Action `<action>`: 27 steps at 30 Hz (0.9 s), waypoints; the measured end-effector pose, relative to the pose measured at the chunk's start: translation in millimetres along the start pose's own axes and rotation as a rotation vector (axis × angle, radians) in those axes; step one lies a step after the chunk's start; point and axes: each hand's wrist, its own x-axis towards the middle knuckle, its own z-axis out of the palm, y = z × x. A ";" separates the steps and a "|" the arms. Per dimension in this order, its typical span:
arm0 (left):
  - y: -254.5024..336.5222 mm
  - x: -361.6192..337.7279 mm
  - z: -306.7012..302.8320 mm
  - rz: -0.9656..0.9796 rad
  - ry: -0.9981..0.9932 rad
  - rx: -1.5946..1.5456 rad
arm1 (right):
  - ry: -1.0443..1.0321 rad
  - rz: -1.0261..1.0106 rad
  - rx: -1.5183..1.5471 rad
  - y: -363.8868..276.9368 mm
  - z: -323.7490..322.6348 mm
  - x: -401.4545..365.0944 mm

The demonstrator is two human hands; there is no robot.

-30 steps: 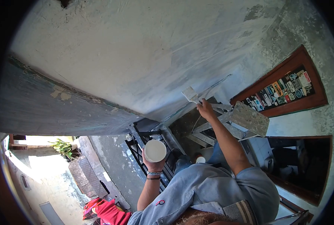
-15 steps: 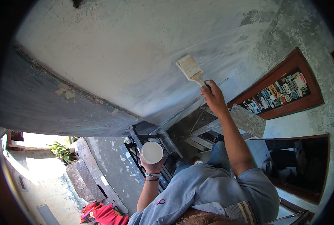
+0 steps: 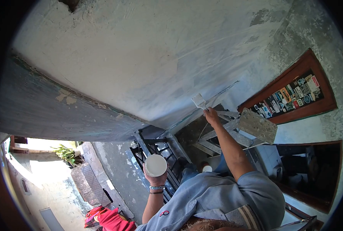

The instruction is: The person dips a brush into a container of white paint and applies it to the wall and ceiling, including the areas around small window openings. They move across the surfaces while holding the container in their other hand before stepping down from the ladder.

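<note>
My right hand (image 3: 211,115) is closed round the handle of a paintbrush (image 3: 198,101), its pale, paint-coated bristles pointing up and left. Behind the brush lies the lower part of a patchy white and grey wall (image 3: 140,65). In front of my chest, my left hand (image 3: 156,180) grips a round white cup (image 3: 156,165), seen from above, with a whitish inside. Bracelets circle the left wrist.
Right of the brush stands a paint-stained wooden stand (image 3: 258,125). Beyond it is a brown-framed panel (image 3: 291,94) covered in stickers. A dark metal frame (image 3: 142,144) is below the wall. Red cloth (image 3: 115,219) lies at lower left, a plant (image 3: 65,154) above it.
My right hand has brought the paintbrush down along the wall, farther from the camera. The left hand with the cup sits slightly lower in view. A small white-topped round thing now shows near my legs.
</note>
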 end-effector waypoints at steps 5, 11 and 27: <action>-2.5 -2.4 -5.1 -0.002 -0.017 -0.011 | -0.053 -0.055 -0.012 -48.0 -23.4 32.5; -12.7 5.2 -2.8 -0.001 -0.066 -0.020 | -0.014 -0.083 0.043 -57.5 -50.9 -11.6; -16.8 0.1 6.9 -0.004 -0.042 -0.069 | -0.174 0.015 0.137 -66.6 -18.9 -34.1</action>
